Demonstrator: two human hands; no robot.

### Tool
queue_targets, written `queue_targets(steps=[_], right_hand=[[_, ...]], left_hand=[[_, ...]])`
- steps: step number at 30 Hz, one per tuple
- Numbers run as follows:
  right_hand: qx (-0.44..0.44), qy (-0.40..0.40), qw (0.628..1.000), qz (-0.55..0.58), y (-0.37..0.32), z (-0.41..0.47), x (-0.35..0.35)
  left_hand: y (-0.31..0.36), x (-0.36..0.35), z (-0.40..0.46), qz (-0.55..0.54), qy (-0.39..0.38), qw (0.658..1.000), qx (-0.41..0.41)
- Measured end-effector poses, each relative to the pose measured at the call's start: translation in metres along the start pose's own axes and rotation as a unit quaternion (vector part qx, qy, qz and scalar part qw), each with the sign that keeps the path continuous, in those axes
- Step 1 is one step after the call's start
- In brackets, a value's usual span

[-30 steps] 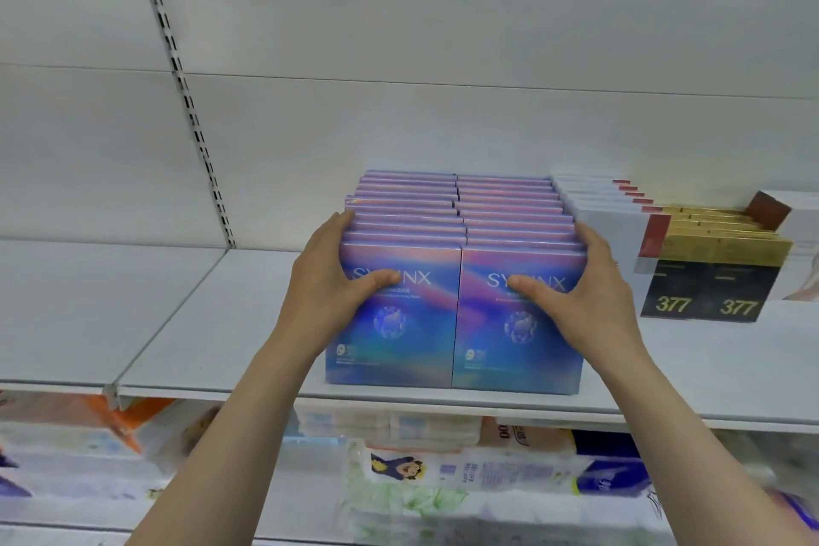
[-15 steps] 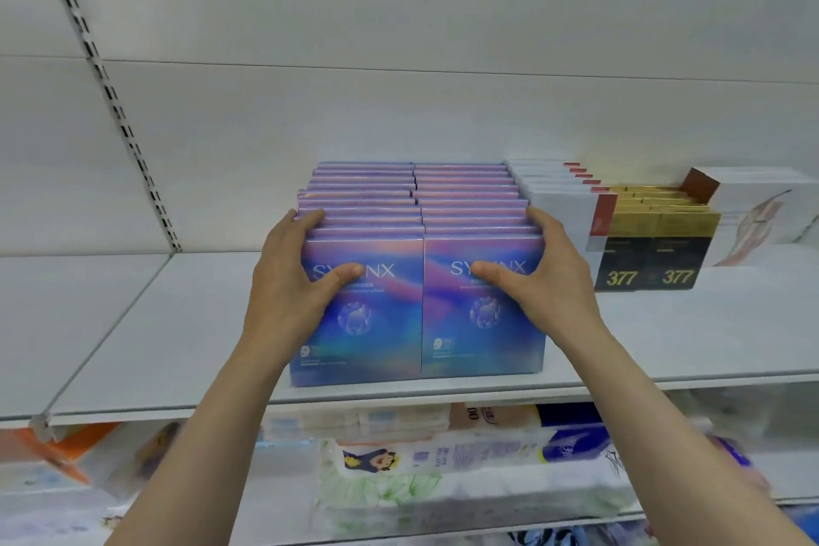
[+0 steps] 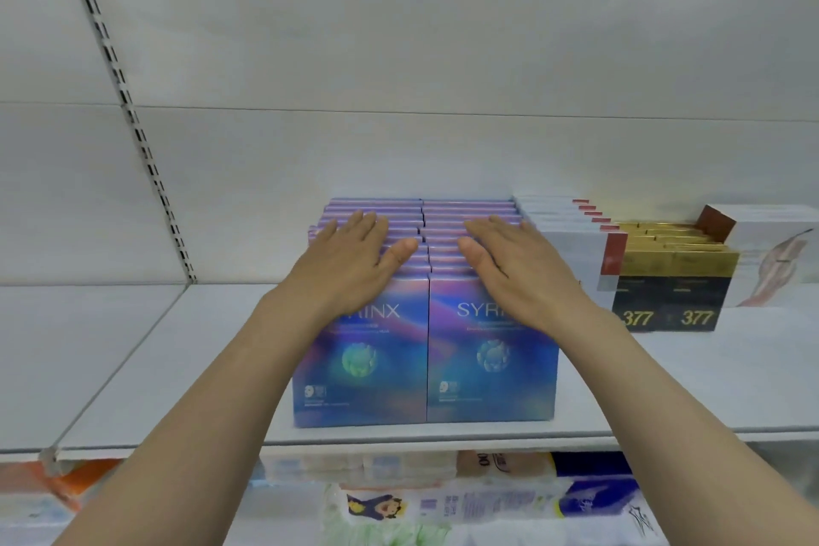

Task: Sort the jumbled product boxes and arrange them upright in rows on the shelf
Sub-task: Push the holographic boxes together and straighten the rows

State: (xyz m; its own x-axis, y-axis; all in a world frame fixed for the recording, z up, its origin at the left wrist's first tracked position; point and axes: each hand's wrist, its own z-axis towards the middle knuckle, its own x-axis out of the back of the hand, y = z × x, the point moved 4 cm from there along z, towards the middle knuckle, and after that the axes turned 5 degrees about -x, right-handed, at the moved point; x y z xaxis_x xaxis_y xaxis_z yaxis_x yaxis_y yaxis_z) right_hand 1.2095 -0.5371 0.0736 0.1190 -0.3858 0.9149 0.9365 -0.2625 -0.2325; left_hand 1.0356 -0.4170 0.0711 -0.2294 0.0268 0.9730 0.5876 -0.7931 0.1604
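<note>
Two rows of iridescent blue-purple SYRINX boxes (image 3: 425, 350) stand upright side by side on the white shelf (image 3: 177, 368), faces forward. My left hand (image 3: 350, 262) lies flat with straight fingers on the tops of the left row. My right hand (image 3: 518, 266) lies flat the same way on the tops of the right row. Neither hand grips a box. My wrists cover part of the front boxes' lettering.
Right of the SYRINX rows stand white boxes with red corners (image 3: 571, 244), then black-and-gold "377" boxes (image 3: 673, 284), then a white box lying tilted (image 3: 771, 253). A slotted upright (image 3: 128, 111) runs up the back wall. Packaged goods (image 3: 443, 501) fill the shelf below.
Both hands let go of the sides of the front boxes and rose onto the tops of the rows, fingers now flat. The camera view shifted slightly.
</note>
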Motion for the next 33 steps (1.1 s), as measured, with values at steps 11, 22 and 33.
queue_targets(steps=[11,22,33], right_hand=[[-0.011,-0.074,0.997,-0.023,-0.001,0.015,-0.007],[0.017,-0.161,0.984,-0.075,0.021,-0.011,0.003],[-0.013,-0.142,0.989,-0.038,0.025,-0.009,0.002]], left_hand=[[0.014,-0.005,0.018,-0.044,-0.052,0.997,-0.029],[-0.016,-0.001,-0.026,0.042,-0.078,0.994,-0.062],[-0.012,-0.005,-0.018,0.086,-0.029,0.991,-0.103]])
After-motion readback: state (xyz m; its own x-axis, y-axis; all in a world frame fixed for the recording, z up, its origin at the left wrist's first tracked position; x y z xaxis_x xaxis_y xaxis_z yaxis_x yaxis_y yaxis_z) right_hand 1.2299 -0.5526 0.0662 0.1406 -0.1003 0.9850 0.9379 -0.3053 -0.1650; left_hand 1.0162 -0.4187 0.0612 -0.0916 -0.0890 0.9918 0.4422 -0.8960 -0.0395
